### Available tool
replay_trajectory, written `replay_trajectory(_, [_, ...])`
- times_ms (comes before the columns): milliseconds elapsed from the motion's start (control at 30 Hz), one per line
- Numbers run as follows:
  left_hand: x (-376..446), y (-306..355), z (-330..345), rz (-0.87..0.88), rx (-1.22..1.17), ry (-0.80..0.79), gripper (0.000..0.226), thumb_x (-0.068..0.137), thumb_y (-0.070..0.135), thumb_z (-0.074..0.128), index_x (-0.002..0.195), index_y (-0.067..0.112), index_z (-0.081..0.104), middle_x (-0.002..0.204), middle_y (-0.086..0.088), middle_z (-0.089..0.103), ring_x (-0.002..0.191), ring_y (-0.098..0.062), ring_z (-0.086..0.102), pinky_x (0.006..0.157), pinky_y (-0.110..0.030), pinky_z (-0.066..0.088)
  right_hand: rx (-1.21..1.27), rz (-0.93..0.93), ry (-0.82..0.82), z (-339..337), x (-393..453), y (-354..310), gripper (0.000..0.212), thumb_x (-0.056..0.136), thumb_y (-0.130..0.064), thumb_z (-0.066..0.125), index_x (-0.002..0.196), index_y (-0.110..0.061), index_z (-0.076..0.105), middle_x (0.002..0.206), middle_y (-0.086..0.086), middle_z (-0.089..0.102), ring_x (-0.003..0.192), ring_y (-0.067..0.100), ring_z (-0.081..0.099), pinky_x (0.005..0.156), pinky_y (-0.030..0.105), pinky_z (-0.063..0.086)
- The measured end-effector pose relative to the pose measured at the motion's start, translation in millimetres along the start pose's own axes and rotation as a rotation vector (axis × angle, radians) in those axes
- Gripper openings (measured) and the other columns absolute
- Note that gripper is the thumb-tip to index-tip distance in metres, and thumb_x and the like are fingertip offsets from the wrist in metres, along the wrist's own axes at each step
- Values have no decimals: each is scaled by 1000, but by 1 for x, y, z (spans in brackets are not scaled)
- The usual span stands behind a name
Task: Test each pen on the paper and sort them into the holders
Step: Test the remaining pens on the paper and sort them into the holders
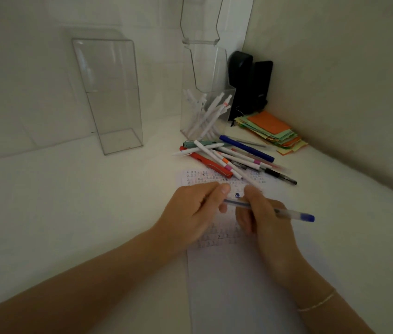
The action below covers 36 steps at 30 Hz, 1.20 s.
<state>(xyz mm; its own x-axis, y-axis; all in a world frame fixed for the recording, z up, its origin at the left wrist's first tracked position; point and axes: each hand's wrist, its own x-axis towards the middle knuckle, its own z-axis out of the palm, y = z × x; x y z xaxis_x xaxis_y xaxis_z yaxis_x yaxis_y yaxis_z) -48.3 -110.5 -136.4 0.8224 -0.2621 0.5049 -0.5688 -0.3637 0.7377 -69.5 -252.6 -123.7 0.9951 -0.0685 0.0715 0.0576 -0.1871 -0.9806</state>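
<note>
Two hands hold one clear blue-capped pen (284, 211) above the scribbled white paper (238, 273).
The left hand (190, 213) pinches its tip end; the right hand (265, 220) fingers curl round the barrel.

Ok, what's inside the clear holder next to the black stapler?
The clear holder holds a bunch of white pens, leaning in different directions. Their lower ends overlap, so an exact count isn't possible.

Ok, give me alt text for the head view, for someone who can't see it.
Both hands, left hand and right hand, hold a clear blue-capped pen over the scribbled white paper. Behind lie a pile of loose pens, a clear holder with white pens and an empty clear holder.
</note>
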Motion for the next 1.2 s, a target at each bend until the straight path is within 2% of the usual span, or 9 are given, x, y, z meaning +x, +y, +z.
replay_trajectory(300, [7, -8, -12, -284, -98, 231, 48, 94, 29, 51, 47, 18, 51, 37, 9, 39, 37, -5, 33, 45, -11, 27, 135, 200, -159, 37, 22, -12, 58, 96, -40, 44, 42, -19, 41, 43, 2, 35, 39, 13, 30, 45, 26, 28])
replay_trajectory(400, [20, -14, -19, -365, -92, 295, 42, 94, 27, 52, 55, 16, 61, 36, 10, 40, 35, -6, 31, 42, -14, 25, 293, 323, 57, 32, 47, -22, 33, 85, -49, 60, 78, -17, 60, 62, 2, 55, 52, 12, 48, 51, 24, 41])
replay_trajectory(500, [31, -21, -34, -381, 11, 364, 40, 94, 29, 51, 62, 9, 63, 36, 12, 43, 35, -7, 33, 40, -15, 25, 106, 40, 293, 18, 63, -39, 35, 83, -31, 69, 112, -23, 52, 105, 1, 63, 82, 7, 58, 70, 15, 47])
replay_trajectory(600, [39, -22, -47, -249, 145, 405, 35, 93, 33, 53, 63, 15, 53, 43, 7, 44, 43, -8, 38, 44, -17, 29, -737, -447, -80, 23, 59, -47, 44, 88, -24, 60, 129, -29, 46, 124, -6, 57, 108, 10, 53, 90, 17, 41])
replay_trajectory(667, [48, -17, -53, -167, 195, 392, 22, 92, 34, 52, 75, 20, 54, 49, 5, 51, 45, -9, 45, 45, -16, 31, -956, -599, -260, 40, 64, -50, 36, 94, -23, 49, 130, -25, 43, 116, 0, 63, 103, 18, 59, 89, 32, 49])
replay_trajectory(767, [67, -13, -80, -91, 237, 538, 20, 93, 42, 48, 97, 22, 50, 65, 9, 55, 57, -3, 53, 56, -22, 42, -809, -693, -177, 66, 83, -74, 11, 96, -15, 41, 103, -13, 51, 90, 6, 61, 78, 24, 58, 71, 41, 50])
replay_trajectory(933, [91, -32, -158, -19, 280, 1017, 59, 84, 43, 63, 129, 13, 39, 125, -2, 42, 113, -14, 46, 99, -43, 39, -500, -506, -37, 87, 131, -135, 7, 86, -6, 55, 90, -11, 58, 78, 1, 57, 64, 11, 52, 53, 10, 42])
replay_trajectory(1100, [95, -64, -170, -333, 53, 712, 109, 68, 42, 78, 148, 22, 7, 152, -5, 13, 138, -16, 22, 105, -26, 23, -424, -299, -259, 112, 182, -166, 65, 76, -17, 75, 134, -20, 45, 124, 1, 54, 91, 13, 56, 62, 17, 45])
replay_trajectory(1200, [94, -84, -171, -421, 115, 587, 118, 60, 36, 85, 148, 20, 8, 150, -7, 22, 135, -20, 31, 102, -28, 30, -444, -224, -417, 128, 193, -166, 86, 75, -12, 77, 145, -28, 29, 122, 2, 46, 68, 14, 51, 53, 21, 42])
